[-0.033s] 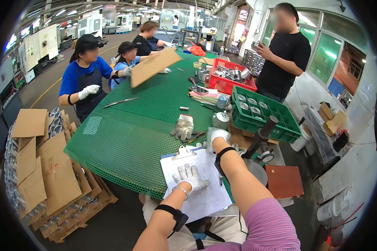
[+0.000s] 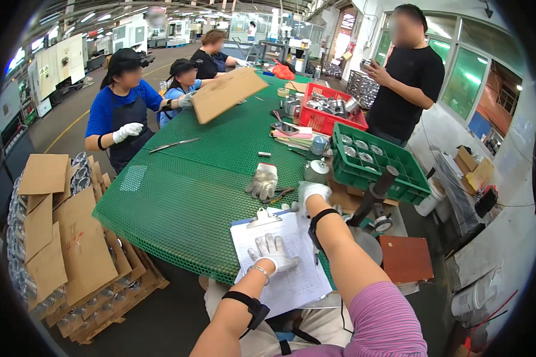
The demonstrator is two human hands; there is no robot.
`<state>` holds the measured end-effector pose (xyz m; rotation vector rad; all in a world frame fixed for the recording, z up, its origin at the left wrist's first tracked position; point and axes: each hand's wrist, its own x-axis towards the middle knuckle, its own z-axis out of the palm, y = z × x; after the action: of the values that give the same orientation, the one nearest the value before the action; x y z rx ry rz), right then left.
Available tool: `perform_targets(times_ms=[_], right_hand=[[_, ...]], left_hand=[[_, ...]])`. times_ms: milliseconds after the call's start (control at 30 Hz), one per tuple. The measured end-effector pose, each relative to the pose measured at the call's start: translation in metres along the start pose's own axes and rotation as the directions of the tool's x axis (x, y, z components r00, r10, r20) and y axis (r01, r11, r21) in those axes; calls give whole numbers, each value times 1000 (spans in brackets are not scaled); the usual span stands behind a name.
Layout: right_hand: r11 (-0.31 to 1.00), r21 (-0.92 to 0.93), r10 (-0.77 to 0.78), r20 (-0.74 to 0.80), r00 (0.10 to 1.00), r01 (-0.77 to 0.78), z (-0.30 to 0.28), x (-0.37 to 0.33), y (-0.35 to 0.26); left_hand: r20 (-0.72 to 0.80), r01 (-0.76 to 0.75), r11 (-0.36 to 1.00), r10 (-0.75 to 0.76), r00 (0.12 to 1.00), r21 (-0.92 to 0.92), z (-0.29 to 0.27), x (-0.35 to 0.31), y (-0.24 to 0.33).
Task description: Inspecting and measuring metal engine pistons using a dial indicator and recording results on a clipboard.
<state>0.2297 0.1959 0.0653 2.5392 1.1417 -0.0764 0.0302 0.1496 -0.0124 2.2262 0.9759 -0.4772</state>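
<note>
My left hand (image 2: pixel 272 253), in a white glove, lies flat with fingers spread on printed sheets (image 2: pixel 298 285) held by a clipboard (image 2: pixel 264 218). The gloved right hand (image 2: pixel 313 196) is beyond the clipboard's upper right corner, beside a gauge stand (image 2: pixel 372 196) with a round dial (image 2: pixel 383 224). Its fingers are mostly hidden, so I cannot see whether they hold anything. Just past the clip are pliers (image 2: pixel 280 194) and a loose work glove (image 2: pixel 263 181). A grey lidded pot (image 2: pixel 317 171) stands beyond my right hand.
A green divided crate (image 2: pixel 399 174) and a red crate (image 2: pixel 321 126) hold metal parts. Co-workers sit along the far left side; one holds a cardboard sheet (image 2: pixel 229 96). Another person (image 2: pixel 408 77) stands at right. Cardboard-covered parts (image 2: pixel 83 250) are stacked at left.
The co-worker's cardboard sheet has shifted a little to the right. My hands keep their places; the whole view has moved only slightly.
</note>
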Motion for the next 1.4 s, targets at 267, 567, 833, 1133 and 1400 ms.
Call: perform_targets(times_ms=[267, 567, 833, 1133, 1400], right_hand=[[914, 391, 89, 77, 993, -112, 29, 51, 24], [923, 377, 127, -102, 987, -79, 51, 68, 19], [921, 382, 3, -211, 977, 80, 63, 65, 25], [923, 58, -374, -87, 923, 380, -48, -59, 34], [938, 125, -335, 93, 937, 323, 25, -119, 84]], left_hand=[[39, -33, 999, 34, 999, -26, -2, 3, 3], [40, -38, 998, 40, 998, -41, 1, 3, 5], [33, -33, 999, 33, 999, -13, 4, -2, 2], [-99, -23, 1000, 25, 995, 16, 16, 26, -21], [-196, -123, 987, 101, 975, -106, 20, 27, -12]])
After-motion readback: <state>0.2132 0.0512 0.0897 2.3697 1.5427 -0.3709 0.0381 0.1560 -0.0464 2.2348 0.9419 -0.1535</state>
